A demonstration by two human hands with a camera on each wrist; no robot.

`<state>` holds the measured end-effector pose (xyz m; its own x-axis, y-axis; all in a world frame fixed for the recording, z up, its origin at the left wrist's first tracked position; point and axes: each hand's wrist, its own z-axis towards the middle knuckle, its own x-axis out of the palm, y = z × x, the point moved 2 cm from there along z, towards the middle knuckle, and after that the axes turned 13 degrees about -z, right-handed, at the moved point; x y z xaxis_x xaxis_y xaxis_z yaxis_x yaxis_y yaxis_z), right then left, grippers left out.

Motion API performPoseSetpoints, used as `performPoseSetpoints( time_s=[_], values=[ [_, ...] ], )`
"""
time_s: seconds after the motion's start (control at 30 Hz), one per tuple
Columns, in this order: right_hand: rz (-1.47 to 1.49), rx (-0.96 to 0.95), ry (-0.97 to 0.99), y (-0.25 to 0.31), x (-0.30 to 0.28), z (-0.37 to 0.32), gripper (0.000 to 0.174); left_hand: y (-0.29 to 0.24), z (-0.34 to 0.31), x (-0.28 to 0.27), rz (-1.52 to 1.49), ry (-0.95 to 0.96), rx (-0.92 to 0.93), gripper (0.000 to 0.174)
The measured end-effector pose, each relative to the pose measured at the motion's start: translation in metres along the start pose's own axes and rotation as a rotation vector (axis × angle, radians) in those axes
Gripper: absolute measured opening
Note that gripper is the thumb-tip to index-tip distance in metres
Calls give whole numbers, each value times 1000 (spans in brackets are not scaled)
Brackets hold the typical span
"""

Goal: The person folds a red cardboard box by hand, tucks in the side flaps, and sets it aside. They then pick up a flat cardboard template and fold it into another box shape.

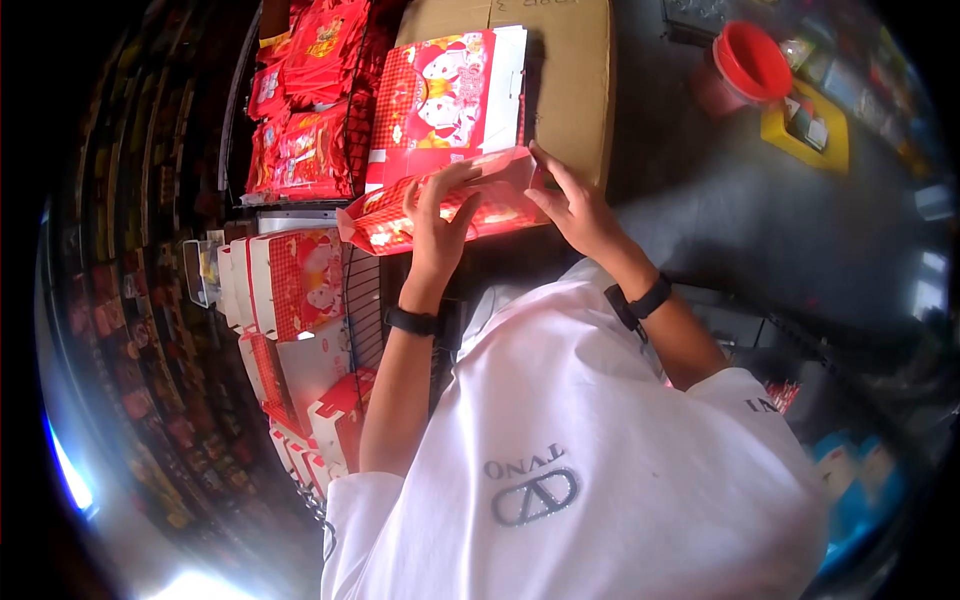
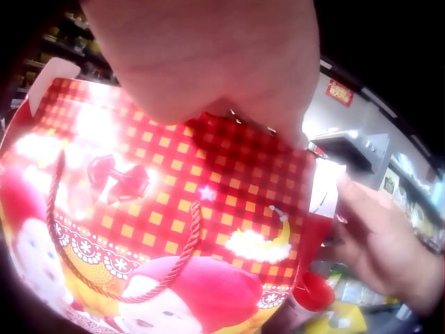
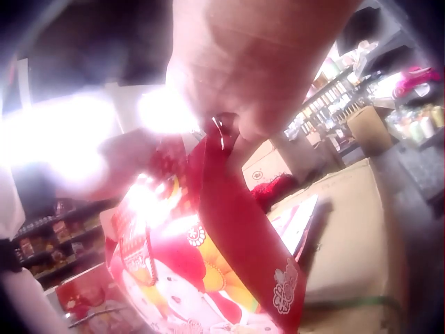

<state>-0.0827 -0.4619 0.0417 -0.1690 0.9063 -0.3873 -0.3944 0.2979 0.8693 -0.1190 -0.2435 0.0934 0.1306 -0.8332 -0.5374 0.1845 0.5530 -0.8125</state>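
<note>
A red patterned gift box [image 1: 385, 228] lies tilted in front of the person's chest. My left hand [image 1: 436, 228] grips its upper edge, thumb apart from the bent fingers. At the box's right end, my right hand [image 1: 585, 215] holds the edge between thumb and fingers. In the left wrist view, the checked face [image 2: 160, 167] carries a twisted red cord handle [image 2: 191, 240], and a white tab [image 2: 325, 186] shows beside the right hand [image 2: 382, 243]. The right wrist view shows the plain red side panel [image 3: 236, 229] under the right hand [image 3: 257, 62]; its fingertips are partly hidden.
Another red printed box [image 1: 445, 90] lies flat on a large cardboard carton [image 1: 570, 80]. Red packets [image 1: 315, 150] fill a wire rack at the left, with stacked gift boxes [image 1: 300, 285] below. A red bucket [image 1: 750, 65] and yellow container [image 1: 825, 135] stand on the floor.
</note>
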Motion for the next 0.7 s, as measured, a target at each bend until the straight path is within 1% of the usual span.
performPoseSetpoints(
  time_s=[0.1,0.2,0.27,0.3,0.37,0.5,0.6,0.67,0.7],
  values=[
    [-26,54,12,2,0,-8,47,-6,3,1,176,7,-57,28],
    [-33,122,-21,-8,4,-16,42,1,8,6,251,24,-6,22],
    [3,158,-69,-14,6,-18,39,7,12,8,257,45,-1,24],
    [10,220,-56,-12,4,-17,36,7,14,9,260,56,1,26],
    [26,343,-29,-6,-1,-16,30,0,17,13,283,37,60,27],
    [26,302,-132,-20,5,-16,28,1,20,17,290,61,147,29],
    [32,279,-170,-24,10,-17,28,6,21,15,280,78,137,28],
    [59,252,-214,-19,13,-16,29,11,21,13,270,73,87,26],
    [58,281,-199,-21,14,-17,30,14,19,13,263,69,58,24]
  ],
)
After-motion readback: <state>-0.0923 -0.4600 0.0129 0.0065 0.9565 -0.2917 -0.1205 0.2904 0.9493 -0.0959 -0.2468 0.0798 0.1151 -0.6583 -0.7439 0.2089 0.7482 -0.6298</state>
